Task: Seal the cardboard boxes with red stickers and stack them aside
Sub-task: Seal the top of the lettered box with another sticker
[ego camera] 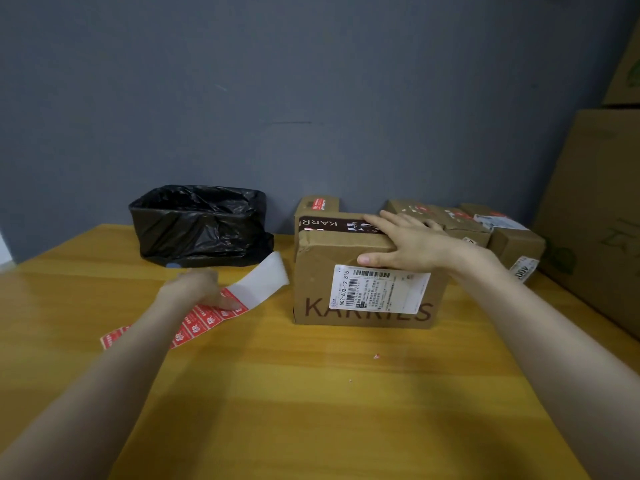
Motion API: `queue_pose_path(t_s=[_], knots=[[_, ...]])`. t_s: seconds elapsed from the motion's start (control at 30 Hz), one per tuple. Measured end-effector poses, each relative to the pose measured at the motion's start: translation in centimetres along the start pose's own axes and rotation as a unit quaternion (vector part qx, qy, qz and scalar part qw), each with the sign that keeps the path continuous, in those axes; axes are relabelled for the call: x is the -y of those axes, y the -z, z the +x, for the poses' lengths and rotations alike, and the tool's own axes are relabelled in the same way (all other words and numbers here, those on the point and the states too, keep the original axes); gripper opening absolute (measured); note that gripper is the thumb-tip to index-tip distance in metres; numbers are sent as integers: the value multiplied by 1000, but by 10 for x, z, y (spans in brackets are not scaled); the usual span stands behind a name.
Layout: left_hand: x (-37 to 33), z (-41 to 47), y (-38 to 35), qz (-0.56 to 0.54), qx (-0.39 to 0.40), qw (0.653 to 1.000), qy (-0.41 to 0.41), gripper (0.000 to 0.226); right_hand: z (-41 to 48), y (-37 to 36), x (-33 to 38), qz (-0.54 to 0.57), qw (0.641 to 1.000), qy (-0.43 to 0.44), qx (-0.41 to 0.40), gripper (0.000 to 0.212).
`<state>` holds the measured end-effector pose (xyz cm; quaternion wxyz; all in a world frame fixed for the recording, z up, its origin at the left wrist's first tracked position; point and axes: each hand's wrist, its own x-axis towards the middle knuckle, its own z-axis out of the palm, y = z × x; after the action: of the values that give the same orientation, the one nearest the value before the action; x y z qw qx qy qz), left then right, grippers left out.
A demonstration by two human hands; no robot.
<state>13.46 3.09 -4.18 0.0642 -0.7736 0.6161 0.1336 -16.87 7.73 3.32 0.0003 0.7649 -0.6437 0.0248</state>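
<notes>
A brown cardboard box (318,271) printed "KARRIES", with a white shipping label on its front, stands on the wooden table (311,410). My right hand (408,244) lies flat on the box's top right edge, thumb down the front face. A strip of red stickers (204,320) with a curled white backing end lies left of the box. My left hand (197,289) presses on that strip, fingers on the red part; it is blurred. Whether a sticker is pinched I cannot tell.
A bin lined with a black bag (201,223) sits at the back left against the grey wall. Smaller cardboard boxes (512,237), some with red stickers, stand behind and right of the main box. Large cartons (595,202) rise at the right edge.
</notes>
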Motion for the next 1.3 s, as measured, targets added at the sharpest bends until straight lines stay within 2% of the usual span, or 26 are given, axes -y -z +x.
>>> queue_pose_path(t_s=[0.2, 0.3, 0.37, 0.43, 0.47, 0.53, 0.63, 0.67, 0.73, 0.8, 0.87, 0.97, 1.03, 1.2, 1.3], knots=[[12, -2, -9, -42, 28, 999, 3, 69, -5, -4, 2, -9, 999, 5, -38, 91], [16, -9, -10, -118, 3, 993, -23, 58, -12, -11, 11, 34, 987, 14, -156, 92], [20, -11, -10, -190, -15, 981, -49, 39, -16, -24, 29, 104, 950, 53, -290, 64], [22, -16, -11, -268, -29, 961, -66, 19, -19, -41, 54, 153, 895, 137, -395, 35], [24, -19, -11, -299, -33, 951, -70, 15, -20, -51, 67, 159, 874, 182, -422, 28], [25, -26, -9, -347, -37, 934, -73, 9, -21, -66, 93, 147, 856, 242, -432, 22], [28, -37, -4, -391, -43, 916, -74, 9, -20, -68, 123, 142, 827, 267, -474, 21], [30, -39, -3, -399, -40, 913, -79, 10, -20, -68, 133, 151, 825, 272, -472, 21], [34, -44, -1, -412, -29, 906, -92, 14, -20, -67, 149, 190, 862, 265, -389, 23], [38, -48, 0, -434, -17, 895, -101, 16, -17, -72, 161, 237, 908, 212, -274, 22], [41, -50, 0, -479, 2, 871, -110, 15, -9, -81, 168, 287, 920, 154, -218, 22], [45, -51, -2, -575, 48, 805, -139, 12, 0, -90, 175, 367, 903, 96, -199, 17], [47, -50, -4, -608, 69, 777, -149, 13, 3, -94, 180, 405, 892, 80, -184, 17], [48, -48, -4, -640, 72, 747, -162, 12, 3, -95, 190, 472, 861, 57, -180, 19], [46, -49, -6, -642, 68, 744, -170, 12, 4, -96, 194, 493, 849, 50, -185, 22]])
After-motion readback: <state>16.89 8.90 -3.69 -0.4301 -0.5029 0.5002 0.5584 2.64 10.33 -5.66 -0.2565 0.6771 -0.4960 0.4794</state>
